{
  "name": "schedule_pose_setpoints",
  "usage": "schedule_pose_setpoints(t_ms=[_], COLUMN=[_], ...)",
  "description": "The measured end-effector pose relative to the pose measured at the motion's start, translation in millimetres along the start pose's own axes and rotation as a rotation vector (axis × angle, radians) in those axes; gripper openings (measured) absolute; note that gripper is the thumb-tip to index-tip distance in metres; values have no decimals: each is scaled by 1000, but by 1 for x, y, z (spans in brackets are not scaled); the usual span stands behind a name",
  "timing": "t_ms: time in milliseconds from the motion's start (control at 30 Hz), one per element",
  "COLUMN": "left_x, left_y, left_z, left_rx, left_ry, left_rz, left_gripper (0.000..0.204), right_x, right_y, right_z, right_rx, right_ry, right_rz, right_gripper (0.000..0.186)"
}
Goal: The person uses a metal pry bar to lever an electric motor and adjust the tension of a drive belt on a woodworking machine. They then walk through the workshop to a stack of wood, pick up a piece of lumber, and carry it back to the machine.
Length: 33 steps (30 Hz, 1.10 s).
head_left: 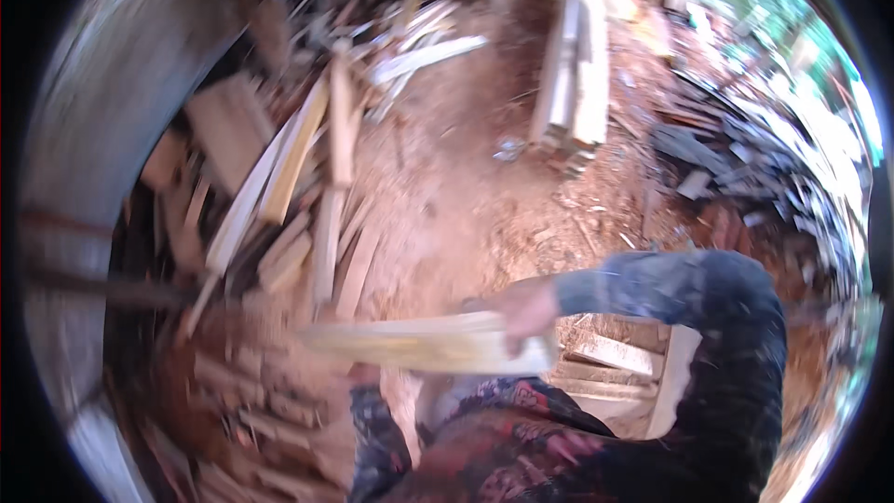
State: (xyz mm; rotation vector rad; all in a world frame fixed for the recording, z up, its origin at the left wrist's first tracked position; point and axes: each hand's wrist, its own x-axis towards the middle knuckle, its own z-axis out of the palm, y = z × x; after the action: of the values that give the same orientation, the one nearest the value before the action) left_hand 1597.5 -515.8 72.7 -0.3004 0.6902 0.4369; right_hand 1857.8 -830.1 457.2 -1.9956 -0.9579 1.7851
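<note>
Motion blur smears most of the view, but the right hand (528, 309) shows clearly enough: it reaches in from the right on a blue-grey sleeve (652, 284) and its fingers are curled over the near end of a pale wooden plank (419, 343). The plank runs out leftward from that hand, roughly level, a long yellowish slab with a lighter edge, and its far end dissolves into blur. Just below the plank, a small reddish patch that could be the left hand (365, 374) sits at the end of a dark patterned sleeve (377, 428); it touches or nearly touches the plank's underside, and whether its fingers are spread or wrapped I cannot tell. To the right of the gripping hand and a little lower lies a stack of short pale boards (610, 359). Up and to the left of the hand, a heap of split boards and offcuts (298, 186) leans in all directions over reddish earth (447, 186). Well beyond the hand, toward the top, a bundle of long squared timbers (575, 74) lies on the ground. Far off to the left curves a grey wall (102, 130).
</note>
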Motion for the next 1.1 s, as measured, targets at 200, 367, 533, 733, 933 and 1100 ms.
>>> schedule_pose_setpoints(t_ms=[200,367,533,733,933,1100], left_x=[-116,-205,-254,-248,-261,-272], left_y=[-108,-196,-170,-193,-246,-314], left_z=[-40,-119,-137,-165,-126,-77], left_rx=[397,1967,-51,81,187,214], left_ry=[270,484,536,635,351,-10], left_rz=[459,684,326,356,271,270], left_gripper=[80,69,40,44,45,46], right_x=[-103,-128,-203,-290,-308,-313], right_y=[45,205,219,301,365,372], right_z=[27,45,35,78,132,152], right_rx=[-508,-459,-733,-594,-375,-426], right_ry=[86,205,351,424,705,693], right_rz=[-37,-481,-419,-269,-467,-248], right_gripper=[67,51,33,26,51,53])
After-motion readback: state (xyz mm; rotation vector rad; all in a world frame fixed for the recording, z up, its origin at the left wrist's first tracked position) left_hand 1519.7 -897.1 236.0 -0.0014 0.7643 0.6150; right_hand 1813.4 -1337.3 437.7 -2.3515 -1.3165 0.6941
